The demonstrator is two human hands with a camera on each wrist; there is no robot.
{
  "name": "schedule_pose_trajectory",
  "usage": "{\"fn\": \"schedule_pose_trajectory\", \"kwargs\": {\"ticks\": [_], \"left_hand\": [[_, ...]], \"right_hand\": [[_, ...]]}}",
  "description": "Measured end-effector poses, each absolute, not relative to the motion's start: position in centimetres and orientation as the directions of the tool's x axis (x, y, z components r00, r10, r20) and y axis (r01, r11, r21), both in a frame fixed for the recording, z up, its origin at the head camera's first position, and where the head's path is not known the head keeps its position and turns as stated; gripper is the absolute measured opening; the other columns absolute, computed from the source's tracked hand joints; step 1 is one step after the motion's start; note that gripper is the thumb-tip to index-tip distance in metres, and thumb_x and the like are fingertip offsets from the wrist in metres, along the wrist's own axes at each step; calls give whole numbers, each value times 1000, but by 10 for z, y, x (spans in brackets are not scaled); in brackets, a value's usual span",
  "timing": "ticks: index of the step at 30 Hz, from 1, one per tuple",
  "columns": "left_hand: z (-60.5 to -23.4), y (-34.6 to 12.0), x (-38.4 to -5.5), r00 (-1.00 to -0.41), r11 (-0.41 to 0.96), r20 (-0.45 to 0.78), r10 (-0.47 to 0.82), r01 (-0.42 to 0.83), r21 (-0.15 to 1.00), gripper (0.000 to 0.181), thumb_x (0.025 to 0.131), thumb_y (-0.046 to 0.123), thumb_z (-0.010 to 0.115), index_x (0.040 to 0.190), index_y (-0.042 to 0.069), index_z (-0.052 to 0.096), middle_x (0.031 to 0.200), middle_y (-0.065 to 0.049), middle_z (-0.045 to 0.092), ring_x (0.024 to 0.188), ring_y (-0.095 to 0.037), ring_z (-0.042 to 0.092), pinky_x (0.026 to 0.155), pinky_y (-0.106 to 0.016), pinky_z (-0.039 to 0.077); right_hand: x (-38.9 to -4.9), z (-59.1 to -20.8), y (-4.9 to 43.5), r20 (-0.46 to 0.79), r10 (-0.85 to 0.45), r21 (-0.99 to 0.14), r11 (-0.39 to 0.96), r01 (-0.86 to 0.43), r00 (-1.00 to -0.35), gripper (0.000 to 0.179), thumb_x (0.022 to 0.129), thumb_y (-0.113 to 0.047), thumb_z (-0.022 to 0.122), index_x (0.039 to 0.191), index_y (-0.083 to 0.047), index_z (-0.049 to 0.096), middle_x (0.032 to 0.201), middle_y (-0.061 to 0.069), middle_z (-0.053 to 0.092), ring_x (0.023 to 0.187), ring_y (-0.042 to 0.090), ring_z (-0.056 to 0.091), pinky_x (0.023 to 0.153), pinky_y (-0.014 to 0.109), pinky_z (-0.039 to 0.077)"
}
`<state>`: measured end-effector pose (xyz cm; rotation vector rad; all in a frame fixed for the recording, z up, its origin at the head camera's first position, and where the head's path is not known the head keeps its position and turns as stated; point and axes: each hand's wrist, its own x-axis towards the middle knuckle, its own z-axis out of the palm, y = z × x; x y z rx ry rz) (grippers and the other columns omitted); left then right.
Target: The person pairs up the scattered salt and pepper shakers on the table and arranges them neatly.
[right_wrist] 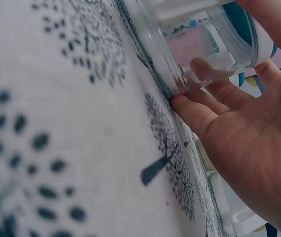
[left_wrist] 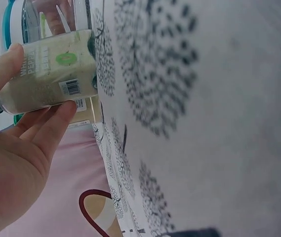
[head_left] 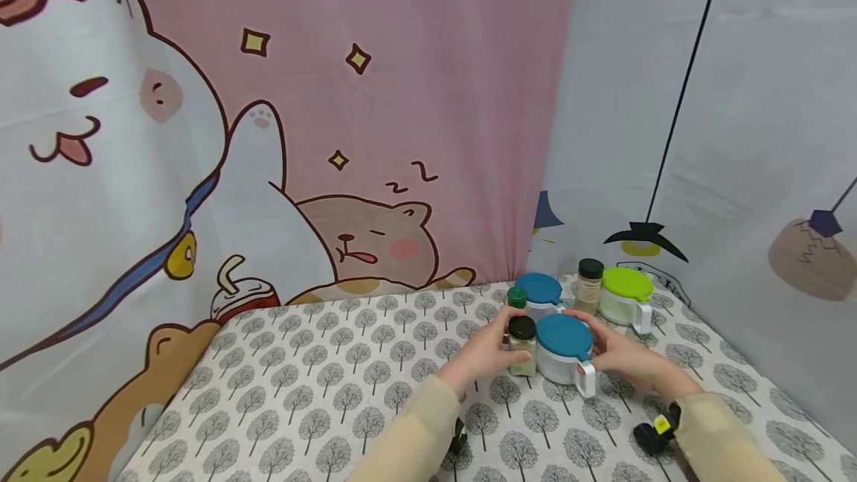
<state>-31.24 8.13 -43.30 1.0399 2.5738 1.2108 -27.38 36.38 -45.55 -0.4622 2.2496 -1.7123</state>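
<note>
My left hand [head_left: 483,352] grips a small spice jar [head_left: 523,367] with a black lid, thumb on the near side and fingers behind. In the left wrist view the pepper jar [left_wrist: 51,74] shows a pale label with a green mark and a barcode, and its base is at the cloth. Right beside it stands a clear container [head_left: 565,336] with a blue lid and a white handle. My right hand [head_left: 623,357] holds this container from its right side. Fingertips [right_wrist: 194,111] curl against its clear wall near the base in the right wrist view.
Behind my hands stand another blue-lidded container [head_left: 538,288], a green-capped jar [head_left: 516,297], a black-capped jar [head_left: 589,285] and a lime-lidded container [head_left: 627,285] with a white handle. A tree-print cloth [head_left: 321,393] covers the table; printed curtains [head_left: 469,95] hang behind and at the right.
</note>
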Motion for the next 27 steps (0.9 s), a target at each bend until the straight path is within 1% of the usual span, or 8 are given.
{"fn": "schedule_pose_trajectory", "kwargs": {"ticks": [7, 10, 14, 18, 23, 27], "left_hand": [[-434, 78, -315, -760, 441, 176, 625, 530, 725, 70, 85, 30, 75, 143, 33, 36, 133, -4, 55, 109, -15, 58, 88, -30, 48], [-435, 74, -316, -758, 439, 177, 628, 532, 724, 69, 86, 30, 75, 142, 34, 36, 133, -3, 56, 109, -15, 58, 87, -30, 48], [-435, 68, -317, -753, 425, 180, 633, 532, 732, 69, 86, 28, 75, 143, 33, 35, 132, -4, 57, 109, -16, 59, 85, -28, 49], [-434, 63, -318, -752, 409, 182, 633, 525, 746, 69, 86, 27, 75, 143, 30, 36, 130, -5, 57, 109, -16, 59, 84, -27, 49], [-433, 61, -318, -763, 403, 168, 624, 499, 767, 68, 85, 27, 76, 142, 31, 38, 126, -1, 59, 106, -13, 59, 82, -27, 49], [-434, 62, -319, -763, 398, 165, 625, 493, 773, 68, 85, 26, 76, 141, 33, 38, 124, 1, 60, 106, -13, 59, 82, -26, 49]], "right_hand": [[-274, -457, 360, -11, -415, -971, 222, -89, -910, 98, 87, -7, 71, 156, -13, 1, 151, 34, 9, 134, 54, 21, 99, 55, 37], [-274, -457, 358, -14, -412, -972, 219, -84, -911, 99, 87, -8, 71, 156, -15, 1, 150, 34, 11, 134, 54, 24, 98, 55, 38], [-275, -457, 353, -21, -390, -965, 248, -83, -921, 99, 86, -9, 73, 156, -17, 3, 150, 34, 14, 133, 50, 28, 98, 51, 40], [-276, -457, 349, -36, -376, -965, 255, -66, -926, 99, 86, -9, 73, 156, -20, 4, 152, 32, 11, 134, 50, 26, 99, 49, 39], [-276, -456, 345, -35, -377, -970, 235, -59, -925, 101, 86, -8, 73, 156, -17, 2, 153, 32, 7, 135, 53, 21, 100, 53, 38], [-275, -456, 343, -41, -363, -969, 243, -52, -931, 101, 86, -9, 74, 156, -18, 2, 154, 30, 2, 137, 53, 18, 103, 57, 34]]}}
